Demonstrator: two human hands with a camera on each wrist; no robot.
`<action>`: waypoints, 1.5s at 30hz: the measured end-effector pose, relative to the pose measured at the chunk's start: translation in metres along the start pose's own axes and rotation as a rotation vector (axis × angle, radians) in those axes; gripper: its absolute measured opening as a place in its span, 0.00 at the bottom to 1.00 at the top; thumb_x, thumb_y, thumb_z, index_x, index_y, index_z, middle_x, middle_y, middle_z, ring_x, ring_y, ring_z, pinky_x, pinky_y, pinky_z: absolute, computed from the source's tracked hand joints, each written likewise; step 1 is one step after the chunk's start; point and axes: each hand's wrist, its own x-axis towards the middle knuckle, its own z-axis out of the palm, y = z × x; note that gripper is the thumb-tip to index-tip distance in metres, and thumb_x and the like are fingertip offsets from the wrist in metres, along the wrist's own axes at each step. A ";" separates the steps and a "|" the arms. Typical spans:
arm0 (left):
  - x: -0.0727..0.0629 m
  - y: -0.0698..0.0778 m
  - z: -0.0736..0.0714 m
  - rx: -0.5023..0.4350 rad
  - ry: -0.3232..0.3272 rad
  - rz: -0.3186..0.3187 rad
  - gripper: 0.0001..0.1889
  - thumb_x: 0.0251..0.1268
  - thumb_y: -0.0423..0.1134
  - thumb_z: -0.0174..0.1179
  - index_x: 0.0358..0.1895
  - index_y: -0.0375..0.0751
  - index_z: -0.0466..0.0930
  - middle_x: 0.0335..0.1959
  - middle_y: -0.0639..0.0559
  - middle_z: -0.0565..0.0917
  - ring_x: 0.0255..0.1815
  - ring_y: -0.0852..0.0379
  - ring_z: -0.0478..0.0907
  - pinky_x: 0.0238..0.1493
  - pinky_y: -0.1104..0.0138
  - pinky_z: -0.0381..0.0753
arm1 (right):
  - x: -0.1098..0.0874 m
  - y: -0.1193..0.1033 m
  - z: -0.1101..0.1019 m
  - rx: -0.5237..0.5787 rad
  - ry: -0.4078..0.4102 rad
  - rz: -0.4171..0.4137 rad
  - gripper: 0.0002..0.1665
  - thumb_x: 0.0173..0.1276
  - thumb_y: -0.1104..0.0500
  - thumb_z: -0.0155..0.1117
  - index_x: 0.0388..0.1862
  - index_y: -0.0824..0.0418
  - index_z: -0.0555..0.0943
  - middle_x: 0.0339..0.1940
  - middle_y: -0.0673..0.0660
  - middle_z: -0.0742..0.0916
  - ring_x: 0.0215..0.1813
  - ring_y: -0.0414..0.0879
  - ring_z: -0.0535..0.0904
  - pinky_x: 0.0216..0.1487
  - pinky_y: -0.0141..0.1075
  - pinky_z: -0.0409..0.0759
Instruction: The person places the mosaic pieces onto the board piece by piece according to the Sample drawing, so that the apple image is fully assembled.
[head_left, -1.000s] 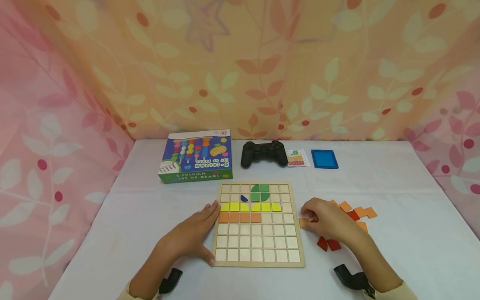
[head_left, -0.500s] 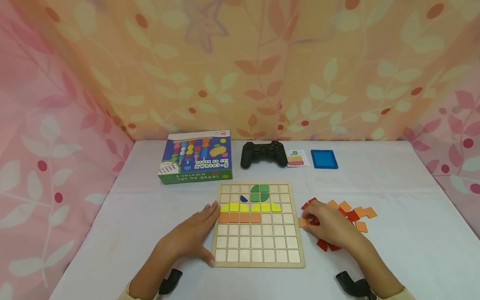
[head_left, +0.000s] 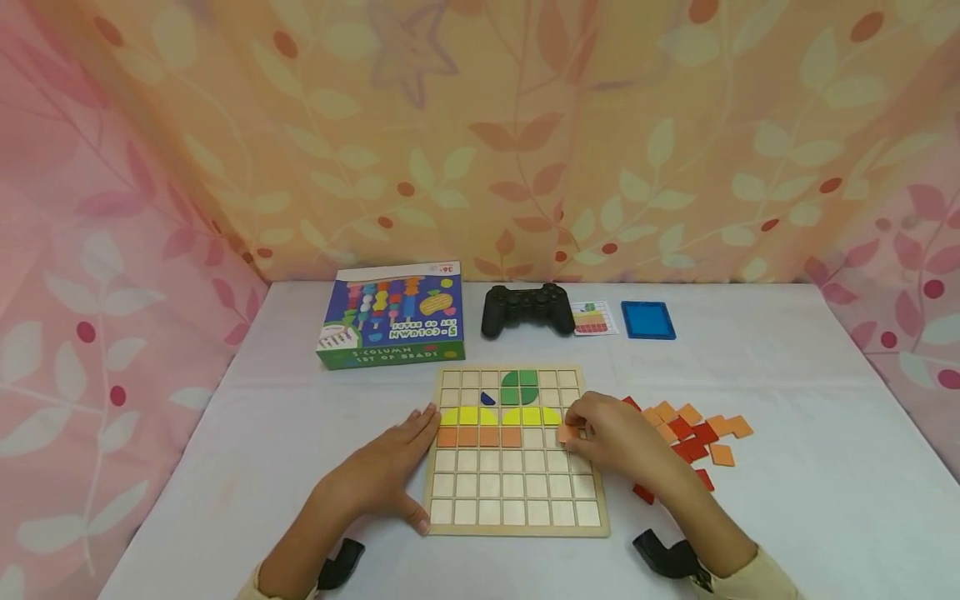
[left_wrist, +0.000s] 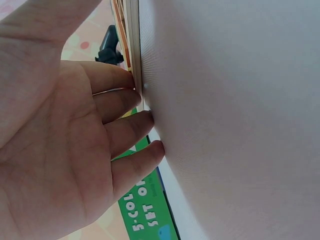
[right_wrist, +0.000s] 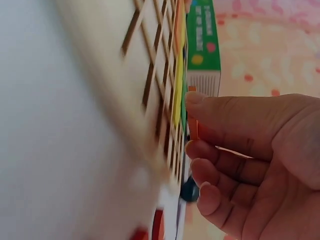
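Observation:
A wooden grid board (head_left: 517,531) lies on the white table. It bears green tiles (head_left: 528,378), a small dark blue piece (head_left: 487,399), a row of yellow tiles (head_left: 468,416) and several orange tiles in a row (head_left: 468,437). My left hand (head_left: 378,467) rests along the board's left edge, fingers extended; the left wrist view shows fingertips (left_wrist: 159,146) down at the table. Over the right part of the board, my right hand (head_left: 626,442) pinches an orange square tile (head_left: 567,433). In the right wrist view that tile (right_wrist: 193,127) stands on edge between thumb and fingers.
Loose red and orange tiles (head_left: 722,455) lie right of the board, partly behind the right arm. Along the back stand a bead-set box (head_left: 393,312), a black game controller (head_left: 528,310), a pattern card (head_left: 596,318) and a blue square tray (head_left: 648,320).
My right hand has picked up the orange tile beside the board and carried it left over the board's right columns. More loose tiles now show. The left hand stays put.

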 end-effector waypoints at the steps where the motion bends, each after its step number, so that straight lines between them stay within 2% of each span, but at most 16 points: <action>1: 0.000 0.000 0.000 0.001 0.000 -0.001 0.75 0.22 0.63 0.83 0.81 0.40 0.49 0.82 0.48 0.47 0.81 0.47 0.44 0.75 0.50 0.55 | 0.003 -0.004 0.002 -0.001 0.001 -0.008 0.11 0.58 0.58 0.79 0.36 0.59 0.86 0.30 0.48 0.80 0.34 0.43 0.75 0.37 0.36 0.80; 7: 0.001 -0.001 0.001 -0.004 -0.005 -0.003 0.75 0.22 0.63 0.82 0.81 0.40 0.49 0.82 0.48 0.47 0.81 0.47 0.44 0.75 0.49 0.54 | 0.015 -0.020 0.012 -0.020 -0.008 -0.055 0.11 0.56 0.59 0.80 0.36 0.59 0.87 0.29 0.47 0.80 0.34 0.43 0.74 0.39 0.37 0.79; 16: 0.000 0.002 -0.001 -0.009 -0.004 -0.016 0.74 0.23 0.63 0.82 0.81 0.41 0.50 0.82 0.49 0.47 0.81 0.47 0.44 0.75 0.49 0.55 | 0.023 -0.029 0.025 -0.041 -0.016 -0.138 0.10 0.55 0.62 0.79 0.34 0.61 0.86 0.28 0.48 0.81 0.32 0.42 0.73 0.37 0.38 0.79; 20: -0.001 0.003 -0.002 -0.018 0.000 -0.009 0.74 0.23 0.62 0.83 0.81 0.40 0.51 0.82 0.48 0.48 0.81 0.47 0.45 0.75 0.49 0.55 | 0.022 -0.029 0.026 -0.026 -0.014 -0.134 0.09 0.56 0.62 0.79 0.35 0.61 0.86 0.29 0.48 0.82 0.32 0.42 0.74 0.38 0.38 0.79; 24: -0.001 0.003 -0.002 -0.019 0.003 -0.001 0.74 0.23 0.62 0.83 0.81 0.40 0.50 0.82 0.48 0.48 0.81 0.46 0.45 0.75 0.49 0.55 | 0.018 -0.024 0.018 0.008 -0.021 -0.072 0.09 0.57 0.61 0.78 0.36 0.60 0.87 0.29 0.48 0.82 0.33 0.43 0.74 0.38 0.38 0.78; 29: 0.000 0.002 -0.002 -0.009 0.002 -0.003 0.75 0.22 0.62 0.83 0.81 0.40 0.50 0.82 0.48 0.48 0.81 0.46 0.45 0.75 0.49 0.55 | 0.008 -0.002 -0.002 0.032 0.004 0.024 0.06 0.60 0.64 0.75 0.36 0.60 0.87 0.29 0.49 0.80 0.33 0.45 0.74 0.36 0.38 0.77; 32: 0.000 0.001 -0.001 0.001 0.001 -0.005 0.75 0.22 0.63 0.82 0.81 0.40 0.50 0.82 0.48 0.48 0.81 0.47 0.45 0.75 0.49 0.56 | 0.000 0.015 -0.015 0.014 0.029 0.051 0.06 0.60 0.64 0.74 0.37 0.61 0.87 0.29 0.50 0.81 0.33 0.46 0.74 0.35 0.38 0.78; 39: 0.000 0.000 0.000 -0.002 -0.004 -0.005 0.75 0.22 0.63 0.82 0.81 0.40 0.50 0.82 0.48 0.48 0.81 0.47 0.45 0.75 0.49 0.56 | -0.022 0.058 -0.045 0.000 0.077 0.164 0.11 0.61 0.64 0.74 0.42 0.65 0.86 0.33 0.56 0.83 0.35 0.49 0.76 0.31 0.40 0.83; 41: 0.000 0.000 0.000 -0.002 -0.005 -0.004 0.75 0.22 0.63 0.82 0.81 0.41 0.50 0.82 0.49 0.48 0.81 0.47 0.45 0.75 0.49 0.56 | -0.028 0.073 -0.053 -0.016 0.085 0.203 0.13 0.61 0.64 0.74 0.44 0.67 0.85 0.34 0.59 0.83 0.35 0.52 0.77 0.31 0.43 0.84; 45: 0.001 0.000 0.000 0.001 -0.002 0.000 0.75 0.21 0.63 0.83 0.81 0.41 0.50 0.82 0.49 0.48 0.81 0.47 0.45 0.75 0.49 0.56 | -0.043 0.103 -0.067 -0.064 0.074 0.295 0.15 0.62 0.65 0.71 0.47 0.69 0.83 0.38 0.66 0.82 0.40 0.60 0.77 0.38 0.55 0.83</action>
